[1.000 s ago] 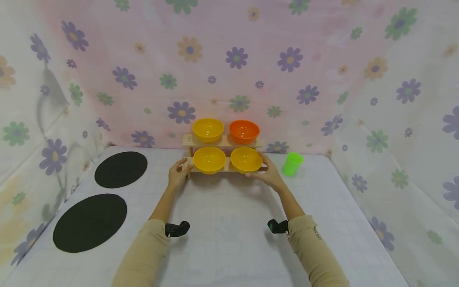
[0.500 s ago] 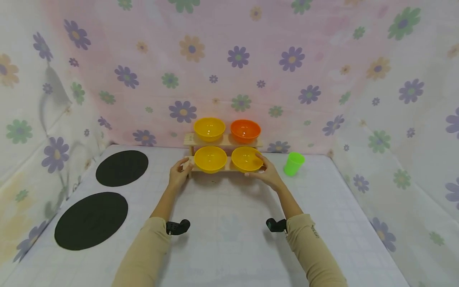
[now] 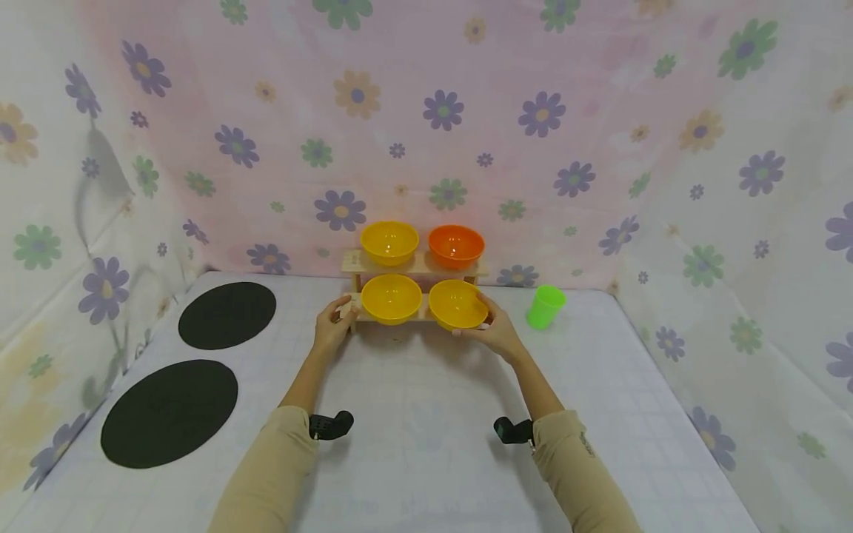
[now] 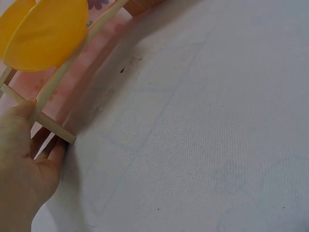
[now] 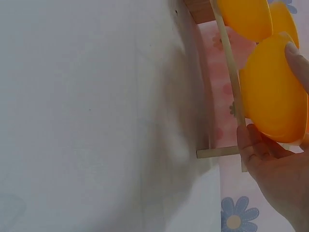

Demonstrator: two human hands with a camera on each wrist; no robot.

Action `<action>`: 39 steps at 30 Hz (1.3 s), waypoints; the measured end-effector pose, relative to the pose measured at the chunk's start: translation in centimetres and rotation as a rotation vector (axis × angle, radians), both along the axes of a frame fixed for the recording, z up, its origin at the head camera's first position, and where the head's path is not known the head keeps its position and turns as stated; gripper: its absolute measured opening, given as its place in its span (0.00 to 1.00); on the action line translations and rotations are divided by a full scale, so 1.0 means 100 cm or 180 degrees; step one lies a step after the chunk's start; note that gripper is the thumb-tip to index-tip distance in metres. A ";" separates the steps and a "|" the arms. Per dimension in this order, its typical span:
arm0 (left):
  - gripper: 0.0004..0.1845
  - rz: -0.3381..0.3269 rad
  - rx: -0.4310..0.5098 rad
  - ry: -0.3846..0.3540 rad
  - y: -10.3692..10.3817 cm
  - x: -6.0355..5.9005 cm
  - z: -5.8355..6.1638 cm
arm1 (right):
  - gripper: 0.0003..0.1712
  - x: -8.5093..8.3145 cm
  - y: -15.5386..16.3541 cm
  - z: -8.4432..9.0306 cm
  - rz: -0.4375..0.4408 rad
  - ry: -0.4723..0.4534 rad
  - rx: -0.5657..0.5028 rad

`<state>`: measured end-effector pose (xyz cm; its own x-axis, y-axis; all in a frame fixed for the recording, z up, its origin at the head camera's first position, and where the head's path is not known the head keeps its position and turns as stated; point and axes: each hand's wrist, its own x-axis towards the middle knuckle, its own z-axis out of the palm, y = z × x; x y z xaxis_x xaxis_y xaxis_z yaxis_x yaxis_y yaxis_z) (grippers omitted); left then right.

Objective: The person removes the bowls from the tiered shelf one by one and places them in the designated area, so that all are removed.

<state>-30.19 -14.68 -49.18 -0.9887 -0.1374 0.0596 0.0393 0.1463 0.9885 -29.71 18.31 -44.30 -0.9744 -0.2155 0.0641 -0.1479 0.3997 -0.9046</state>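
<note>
Rack (image 3: pixel 422 262) between hands (image 3: pixel 331 326); right (image 3: pixel 500 334) holds yellow bowl (image 3: pixel 457 305).

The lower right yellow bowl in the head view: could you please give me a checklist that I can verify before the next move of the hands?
1. Right hand holds the lower right yellow bowl: ok, at its right side.
2. Left hand holds the wooden rack: ok, at its left end.
3. Held bowl's base free of the lower shelf: cannot tell.
4. Gap to the lower left yellow bowl: ok, narrow but visible in the head view.
5. Green cup apart from both hands: ok.
6. Upper yellow bowl and orange bowl on the top shelf: ok.
</note>
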 end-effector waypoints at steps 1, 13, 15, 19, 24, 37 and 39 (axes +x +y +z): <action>0.26 0.0012 0.0008 -0.0018 0.000 0.000 0.000 | 0.55 0.002 0.000 0.000 0.0013 0.0003 -0.0012; 0.25 0.0068 0.0012 0.0084 0.001 0.002 0.000 | 0.53 0.029 -0.004 0.011 0.0096 -0.0040 -0.0038; 0.26 0.0056 0.0010 0.0006 0.001 0.003 0.003 | 0.52 0.038 -0.005 0.018 0.0110 -0.0060 -0.0064; 0.26 0.0015 0.0023 -0.0070 0.001 0.004 0.005 | 0.50 0.047 -0.005 0.022 0.0140 -0.0070 -0.0163; 0.26 0.0024 -0.0005 -0.0052 0.001 0.002 0.003 | 0.51 0.041 0.003 0.002 0.0104 -0.0061 -0.0155; 0.25 -0.0034 0.0081 -0.0097 0.006 0.018 0.029 | 0.51 0.056 0.002 0.006 0.0146 -0.0162 -0.0183; 0.25 -0.0018 0.0060 -0.0090 0.006 0.018 0.027 | 0.51 0.061 0.001 0.012 0.0177 -0.0159 -0.0154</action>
<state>-28.41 -14.03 -46.53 -0.9908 -0.1326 0.0290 0.0119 0.1274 0.9918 -23.61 18.38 -43.09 -0.9632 -0.2672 0.0274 -0.1229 0.3476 -0.9296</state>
